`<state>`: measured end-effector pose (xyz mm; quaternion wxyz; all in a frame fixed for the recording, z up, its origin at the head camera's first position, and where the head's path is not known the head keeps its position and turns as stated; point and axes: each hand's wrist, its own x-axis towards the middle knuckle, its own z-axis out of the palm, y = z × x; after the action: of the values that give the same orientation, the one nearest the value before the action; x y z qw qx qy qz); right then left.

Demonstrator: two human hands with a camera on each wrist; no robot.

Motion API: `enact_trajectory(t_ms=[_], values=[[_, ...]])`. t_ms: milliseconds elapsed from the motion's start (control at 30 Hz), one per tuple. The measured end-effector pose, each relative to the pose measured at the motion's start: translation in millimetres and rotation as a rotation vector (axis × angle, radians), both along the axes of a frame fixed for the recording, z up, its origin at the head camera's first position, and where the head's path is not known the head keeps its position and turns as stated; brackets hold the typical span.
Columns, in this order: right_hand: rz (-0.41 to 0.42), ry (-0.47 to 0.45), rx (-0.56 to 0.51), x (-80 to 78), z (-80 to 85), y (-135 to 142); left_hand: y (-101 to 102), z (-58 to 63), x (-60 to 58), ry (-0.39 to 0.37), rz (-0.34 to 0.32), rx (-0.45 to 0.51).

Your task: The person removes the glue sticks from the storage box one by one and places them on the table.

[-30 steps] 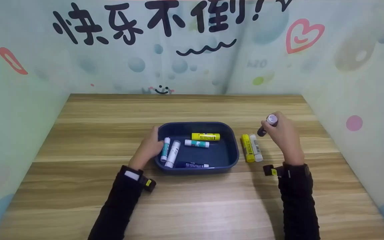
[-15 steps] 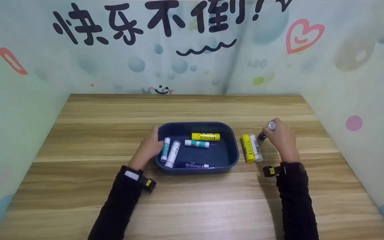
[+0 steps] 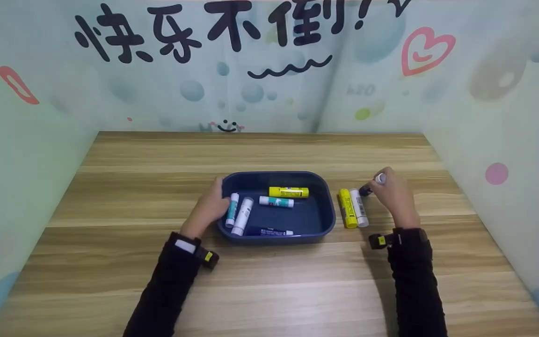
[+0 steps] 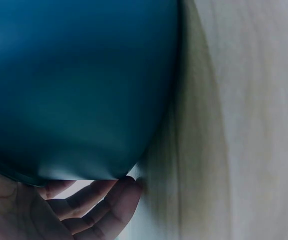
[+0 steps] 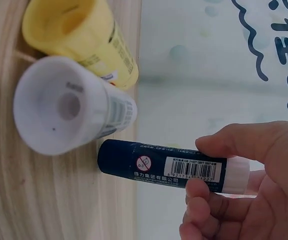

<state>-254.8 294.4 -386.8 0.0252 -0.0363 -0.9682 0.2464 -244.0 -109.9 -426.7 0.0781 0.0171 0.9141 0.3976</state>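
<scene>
My left hand point(image 3: 212, 201) grips the left wall of a dark blue plastic box point(image 3: 309, 224), thumb at the rim and fingers on the outside; the left wrist view shows the fingers point(image 4: 114, 205) against its outer wall. My right hand point(image 3: 396, 194) pinches a dark blue glue stick point(image 5: 159, 165) by its white-ended part, between thumb and fingers. That stick's dark end is low over the table, beside a white glue stick point(image 3: 359, 208); whether they touch I cannot tell. A yellow glue stick point(image 3: 348, 208) lies alongside the white one.
Inside the box lie a yellow glue stick point(image 3: 288, 192), two teal-and-white ones point(image 3: 276, 201), a white one point(image 3: 242, 216) and a dark blue one point(image 3: 269, 231). The wooden table point(image 3: 297, 290) meets printed backdrop walls point(image 3: 269, 103) behind and at both sides.
My right hand has come down and slightly nearer, and the dark blue glue stick's lower end has swung left toward the white one. The left hand and the box have stayed put.
</scene>
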Motion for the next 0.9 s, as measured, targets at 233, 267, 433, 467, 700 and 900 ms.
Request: enact_trajectory(t_ms=[233,267,433,467,700,900], values=[[0.026,-0.119,-0.036,2.3,6.7,2.8,0.8,1.8,0.2,-0.035,0.005,0.001],[0.031,-0.138,-0.042,2.5,7.8,3.1,0.9,1.8,0.3,-0.038,0.006,0.002],[0.058,-0.254,-0.052,1.7,9.8,4.8,1.0,1.1,0.3,-0.046,0.011,0.013],[0.063,-0.280,-0.048,1.7,9.7,5.3,0.9,0.9,0.3,-0.046,0.011,0.015],[0.060,-0.448,-0.047,4.0,10.3,5.5,1.0,-0.3,-0.1,-0.021,0.012,0.017],[0.064,-0.508,-0.044,5.7,7.3,4.8,0.4,-0.3,0.9,-0.027,0.012,0.018]])
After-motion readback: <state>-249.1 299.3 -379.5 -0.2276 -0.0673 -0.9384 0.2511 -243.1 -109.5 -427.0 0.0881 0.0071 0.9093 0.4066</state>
